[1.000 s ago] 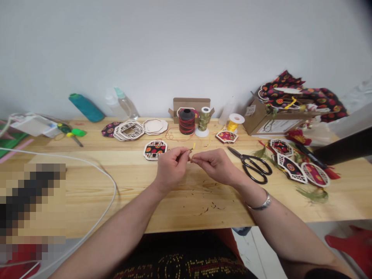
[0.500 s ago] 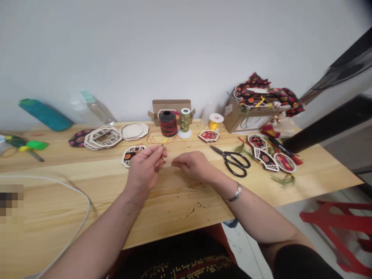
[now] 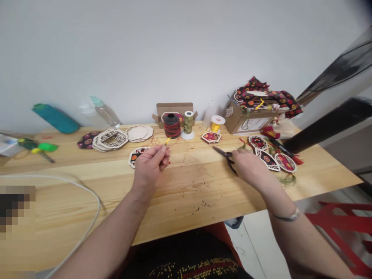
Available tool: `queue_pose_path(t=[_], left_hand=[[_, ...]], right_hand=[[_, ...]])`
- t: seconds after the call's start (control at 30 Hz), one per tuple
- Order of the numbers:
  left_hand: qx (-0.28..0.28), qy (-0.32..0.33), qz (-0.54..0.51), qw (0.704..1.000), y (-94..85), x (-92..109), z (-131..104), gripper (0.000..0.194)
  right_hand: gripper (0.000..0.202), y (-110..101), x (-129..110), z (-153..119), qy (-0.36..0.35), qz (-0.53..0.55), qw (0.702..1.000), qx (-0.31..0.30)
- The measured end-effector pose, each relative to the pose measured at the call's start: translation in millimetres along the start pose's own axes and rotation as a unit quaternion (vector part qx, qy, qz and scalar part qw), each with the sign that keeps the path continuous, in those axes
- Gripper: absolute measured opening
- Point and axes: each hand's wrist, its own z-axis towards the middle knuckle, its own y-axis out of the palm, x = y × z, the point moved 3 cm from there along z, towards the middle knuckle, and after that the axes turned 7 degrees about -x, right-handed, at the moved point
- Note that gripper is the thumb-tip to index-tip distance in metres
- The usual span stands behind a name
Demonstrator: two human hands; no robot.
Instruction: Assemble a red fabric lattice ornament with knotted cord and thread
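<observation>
Your left grip (image 3: 149,164) is drawn in tight, thumb against fingers, pinching a small yellow cord (image 3: 167,140) whose tip pokes up above the fingertips, above the wooden surface (image 3: 174,217). Your right grip (image 3: 252,168) is well apart from it, lying over the handles of the black scissors (image 3: 226,154), whose blades point away from you and toward the left; most of the handles are hidden under your hand, so you cannot tell from here whether the fingers are closed around them. Just beside your left hand, partly covered by it, lies a patterned plaque (image 3: 135,157) with a pale cut-out frame. Beyond your hands stand a spool of red and black cord (image 3: 172,128), a gold spool (image 3: 188,124) right next to it and, farther right, a white spool (image 3: 217,120) wound with yellow, with a fan-shaped plaque (image 3: 211,136) near its foot. Past your right hand you have more plaques (image 3: 286,162) with tassels, and behind those a cardboard box (image 3: 236,118) topped with patterned cloth (image 3: 252,87). Over on the left are a stack of wooden frames (image 3: 100,145) and a teal cone of thread (image 3: 56,118), while dark scraps (image 3: 205,203) lie scattered between your forearms, near the front edge
</observation>
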Motion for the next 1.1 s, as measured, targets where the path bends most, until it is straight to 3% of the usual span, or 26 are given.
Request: queue_pose_path(t=[0.13,0.23,0.43,0.53,0.63,0.8,0.97,1.1], left_hand=[[-0.004,-0.01,-0.004,1.0,0.6,-1,0,0.016],[-0.005,-0.013,-0.009,1.0,0.3,-2,1,0.017],[0.0,0.0,-0.016,1.0,-0.9,-1,0,0.02],[-0.004,0.001,-0.022,1.0,-0.1,-1,-1,0.022],[-0.005,-0.005,-0.026,1.0,0.5,-1,-2,0.022],[-0.006,-0.002,-0.032,0.999,0.4,-1,-1,0.022],[-0.004,0.008,-0.033,0.999,-0.3,0,0,0.022],[-0.012,0.012,-0.028,0.999,1.5,0,-1,0.022]], right_hand=[[0.029,35,23,-9,0.044,0.023,0.999,0.01],[0.033,43,27,-10,0.044,0.014,0.998,0.037],[0.015,26,28,-21,0.048,0.047,0.997,0.029],[0.027,13,21,-25,0.07,0.093,0.993,0.006],[0.023,3,3,-19,0.008,0.175,0.984,0.023],[0.012,-3,-27,3,-0.145,0.336,0.93,0.041],[0.049,-10,-39,13,-0.18,0.243,0.951,0.072],[0.053,-13,-49,13,-0.183,0.154,0.967,0.088]])
